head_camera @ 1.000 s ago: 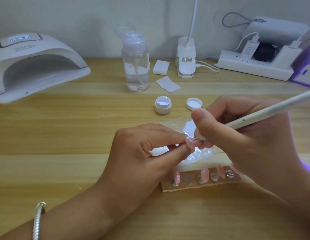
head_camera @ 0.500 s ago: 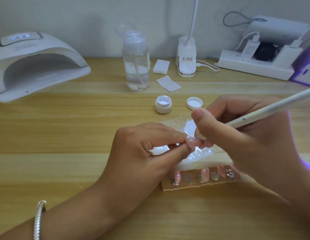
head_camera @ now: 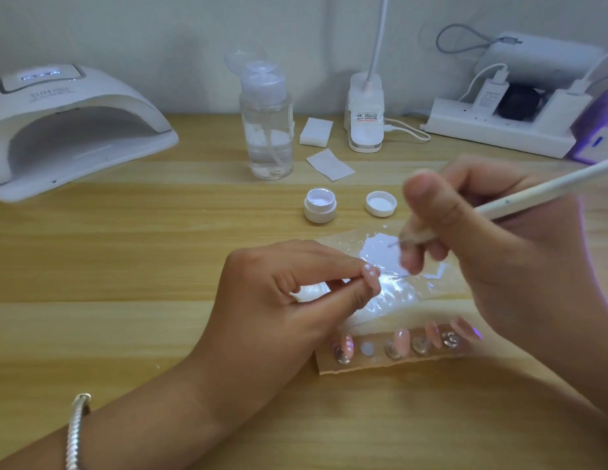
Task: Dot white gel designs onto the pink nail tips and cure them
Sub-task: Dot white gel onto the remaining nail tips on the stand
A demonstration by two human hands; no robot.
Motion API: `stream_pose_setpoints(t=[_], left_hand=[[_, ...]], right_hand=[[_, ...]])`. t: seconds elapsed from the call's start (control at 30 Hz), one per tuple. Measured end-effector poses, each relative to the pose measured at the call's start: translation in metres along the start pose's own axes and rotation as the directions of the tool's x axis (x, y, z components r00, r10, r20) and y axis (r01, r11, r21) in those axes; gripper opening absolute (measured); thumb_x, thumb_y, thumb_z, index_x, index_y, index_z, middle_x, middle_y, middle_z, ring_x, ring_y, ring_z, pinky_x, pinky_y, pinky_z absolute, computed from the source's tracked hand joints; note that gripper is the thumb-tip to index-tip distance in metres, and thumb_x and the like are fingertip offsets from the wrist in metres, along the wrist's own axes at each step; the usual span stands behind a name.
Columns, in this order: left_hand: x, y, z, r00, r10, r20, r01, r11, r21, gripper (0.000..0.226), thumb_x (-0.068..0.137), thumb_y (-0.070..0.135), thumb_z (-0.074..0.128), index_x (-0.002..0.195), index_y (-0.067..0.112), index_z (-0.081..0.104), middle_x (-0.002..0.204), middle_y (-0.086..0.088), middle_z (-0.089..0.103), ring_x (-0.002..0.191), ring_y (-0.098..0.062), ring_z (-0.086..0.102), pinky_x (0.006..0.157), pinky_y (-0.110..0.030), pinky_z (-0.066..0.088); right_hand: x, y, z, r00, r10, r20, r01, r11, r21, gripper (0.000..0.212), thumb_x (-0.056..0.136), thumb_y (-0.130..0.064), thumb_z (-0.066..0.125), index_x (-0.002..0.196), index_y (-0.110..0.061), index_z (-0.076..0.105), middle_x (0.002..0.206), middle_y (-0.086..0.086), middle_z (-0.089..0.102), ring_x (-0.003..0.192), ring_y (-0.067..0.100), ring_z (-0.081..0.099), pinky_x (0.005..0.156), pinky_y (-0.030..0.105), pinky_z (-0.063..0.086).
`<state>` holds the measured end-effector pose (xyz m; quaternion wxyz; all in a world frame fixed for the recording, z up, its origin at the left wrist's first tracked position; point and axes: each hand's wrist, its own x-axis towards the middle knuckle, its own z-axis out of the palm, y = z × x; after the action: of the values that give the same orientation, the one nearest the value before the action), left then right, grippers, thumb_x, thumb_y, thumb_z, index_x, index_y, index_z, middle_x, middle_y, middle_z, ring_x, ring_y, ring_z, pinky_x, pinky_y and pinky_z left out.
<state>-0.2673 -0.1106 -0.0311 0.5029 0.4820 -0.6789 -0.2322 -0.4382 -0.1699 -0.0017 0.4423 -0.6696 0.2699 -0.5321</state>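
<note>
My left hand (head_camera: 289, 300) pinches a pink nail tip (head_camera: 371, 276) with white dots on it, between thumb and forefinger. My right hand (head_camera: 492, 252) grips a white dotting pen (head_camera: 547, 189); its thin metal point hangs over the shiny clear palette sheet (head_camera: 384, 252) smeared with white gel, a little up and right of the held tip. A cardboard strip (head_camera: 391, 362) below carries several pink nail tips on blobs of putty. The open white gel jar (head_camera: 319, 205) stands behind the sheet, its lid (head_camera: 381, 203) beside it.
A white curing lamp (head_camera: 68, 130) sits at the back left with its opening facing the table. A clear pump bottle (head_camera: 267, 130), wipe pads (head_camera: 316, 130), a desk lamp base (head_camera: 365, 113) and a power strip (head_camera: 499, 130) line the back edge.
My right hand lifted the pen point off the held nail tip and moved it up and right, over the palette sheet. My left hand stayed put with the tip.
</note>
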Motion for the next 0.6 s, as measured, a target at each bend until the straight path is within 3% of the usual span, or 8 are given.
stream_pose_setpoints(t=[0.1, 0.23, 0.37, 0.6], left_hand=[[-0.001, 0.001, 0.001, 1.000, -0.017, -0.012, 0.016, 0.998, -0.052, 0.006, 0.082, 0.015, 0.079, 0.076, 0.016, 0.080, 0.072, 0.005, 0.074, 0.062, -0.008, 0.066, 0.056, -0.003, 0.040], [-0.001, 0.001, 0.001, 1.000, -0.022, -0.013, 0.021, 0.997, -0.075, 0.008, 0.082, 0.014, 0.078, 0.074, 0.016, 0.079, 0.072, 0.004, 0.073, 0.063, -0.008, 0.064, 0.053, -0.003, 0.041], [-0.001, 0.002, 0.001, 0.999, -0.030, -0.014, 0.029, 0.998, -0.059, 0.009, 0.081, 0.014, 0.078, 0.075, 0.019, 0.079, 0.073, 0.006, 0.074, 0.064, -0.007, 0.065, 0.054, -0.002, 0.039], [0.000, 0.002, 0.000, 0.999, -0.037, -0.004, 0.037, 0.998, -0.048, 0.008, 0.082, 0.016, 0.079, 0.075, 0.020, 0.079, 0.071, 0.007, 0.073, 0.063, -0.004, 0.062, 0.055, -0.002, 0.038]], right_hand=[[0.011, 0.003, -0.009, 0.996, -0.036, -0.079, 0.034, 0.999, -0.018, 0.032, 0.081, -0.042, 0.073, 0.062, -0.022, 0.057, 0.049, -0.008, 0.054, 0.041, 0.015, 0.049, 0.049, 0.019, 0.042], [0.016, 0.016, -0.023, 0.993, 0.009, -0.114, -0.040, 0.962, -0.272, 0.038, 0.082, -0.049, 0.073, 0.065, -0.017, 0.063, 0.055, 0.002, 0.062, 0.048, 0.008, 0.057, 0.049, 0.017, 0.044], [0.012, 0.031, -0.028, 0.995, 0.090, -0.040, -0.099, 0.899, -0.427, 0.047, 0.094, -0.049, 0.056, 0.064, -0.014, 0.065, 0.049, -0.006, 0.055, 0.042, 0.004, 0.050, 0.045, 0.013, 0.039], [0.012, 0.041, -0.031, 0.991, 0.127, 0.037, -0.090, 0.851, -0.517, 0.048, 0.093, -0.041, 0.061, 0.062, -0.004, 0.063, 0.047, -0.014, 0.055, 0.041, 0.006, 0.049, 0.044, 0.018, 0.040]])
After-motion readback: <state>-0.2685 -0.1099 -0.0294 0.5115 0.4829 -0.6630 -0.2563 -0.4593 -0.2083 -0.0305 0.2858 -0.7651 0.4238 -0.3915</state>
